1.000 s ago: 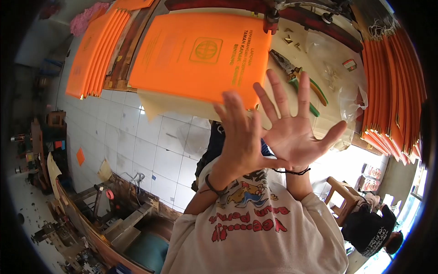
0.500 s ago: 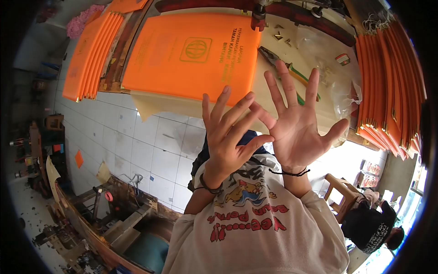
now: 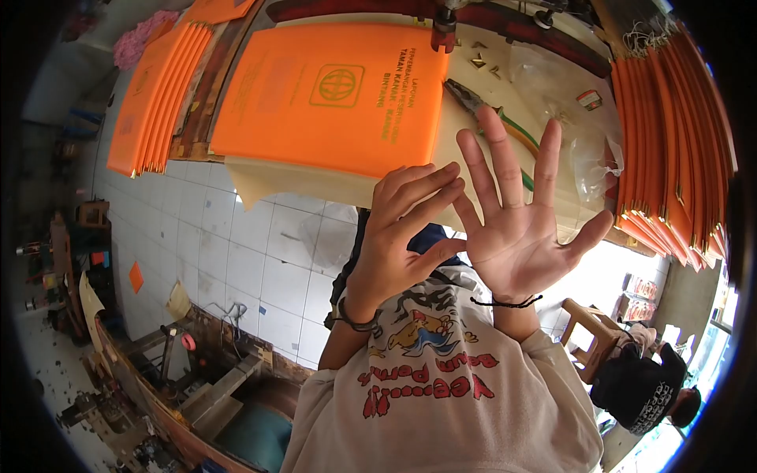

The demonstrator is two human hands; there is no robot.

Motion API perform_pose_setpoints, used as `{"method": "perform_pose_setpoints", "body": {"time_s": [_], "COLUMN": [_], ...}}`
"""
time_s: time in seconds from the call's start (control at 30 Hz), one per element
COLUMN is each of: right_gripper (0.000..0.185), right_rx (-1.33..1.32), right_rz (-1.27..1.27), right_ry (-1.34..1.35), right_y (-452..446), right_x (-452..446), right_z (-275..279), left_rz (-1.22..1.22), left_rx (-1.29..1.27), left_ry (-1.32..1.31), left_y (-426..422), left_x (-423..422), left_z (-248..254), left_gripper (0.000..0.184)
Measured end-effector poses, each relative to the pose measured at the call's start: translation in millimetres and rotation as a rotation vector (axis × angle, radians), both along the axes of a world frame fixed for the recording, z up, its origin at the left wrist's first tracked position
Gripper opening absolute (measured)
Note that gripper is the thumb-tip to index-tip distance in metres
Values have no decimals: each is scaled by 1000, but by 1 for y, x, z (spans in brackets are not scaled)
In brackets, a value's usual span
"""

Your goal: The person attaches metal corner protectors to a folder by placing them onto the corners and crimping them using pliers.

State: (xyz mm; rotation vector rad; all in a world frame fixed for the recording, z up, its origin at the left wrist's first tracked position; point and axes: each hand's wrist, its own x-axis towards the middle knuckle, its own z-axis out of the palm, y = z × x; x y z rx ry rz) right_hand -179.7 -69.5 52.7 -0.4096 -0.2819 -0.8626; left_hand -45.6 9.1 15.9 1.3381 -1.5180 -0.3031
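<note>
My left hand (image 3: 402,236) is raised in front of the shirt (image 3: 441,386), its back showing, fingers stretched out and thumb apart. Nothing is in it. Its thumb tip is at the edge of my right palm; whether they touch I cannot tell. My right hand (image 3: 520,229) is open and empty, palm toward the camera with fingers spread wide. Above my left hand, an orange folder with gold print (image 3: 339,118) lies on the worktable (image 3: 544,165). Green-handled pliers (image 3: 465,96) lie partly hidden behind my right fingers.
Orange folders stand at the left (image 3: 158,102) and right (image 3: 662,150). Small metal pieces (image 3: 479,60) and a plastic bag (image 3: 591,162) lie on the table. A red clamp (image 3: 443,35) is at its far side. A wooden stool (image 3: 587,335) and a person in black (image 3: 643,390) are at lower right.
Both hands have stayed raised. My left hand has moved left off the right wrist area, its fingers spreading and then drawing closer together. My right hand has shifted slightly right. The view has shifted a little.
</note>
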Motion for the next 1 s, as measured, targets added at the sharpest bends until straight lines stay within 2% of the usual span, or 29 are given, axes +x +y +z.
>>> {"method": "perform_pose_setpoints", "body": {"time_s": [0.13, 0.37, 0.57, 0.67, 0.73, 0.8, 0.9, 0.93, 1.0], "right_gripper": [89, 91, 92, 94, 95, 96, 98, 98, 105], "right_rx": [14, -40, -142, -181, -197, -190, -90, -46, 50], "right_rz": [40, 101, 151, 191, 253, 330, 362, 355, 375], "right_ry": [-9, -31, -62, -94, -162, -235, -183, -142, -178], "right_y": [-1, -4, -5, -5, -1, 3, -4, -6, -6], "right_x": [1, 8, 15, 14, 15, 20, 18, 19, 23], "right_z": [-3, -7, -8, -11, -19, -32, -38, -37, -39], "left_rz": [-111, -220, -159, -146, -288, -305, -102, -29, 38], "left_rx": [21, -47, -66, -44, -177, -78, 80, 67, 75], "left_ry": [79, 334, 112, 196, 330, 223, 10, -37, -13], "left_y": [3, 3, 4, 3, -11, -11, -5, -5, -4], "left_x": [7, 3, 5, -1, -5, -2, 0, -3, -11], "left_z": [8, 10, 13, 20, 9, 15, 14, 17, 16], "left_gripper": [65, 81, 96, 82, 68, 46, 50, 58, 62]}}
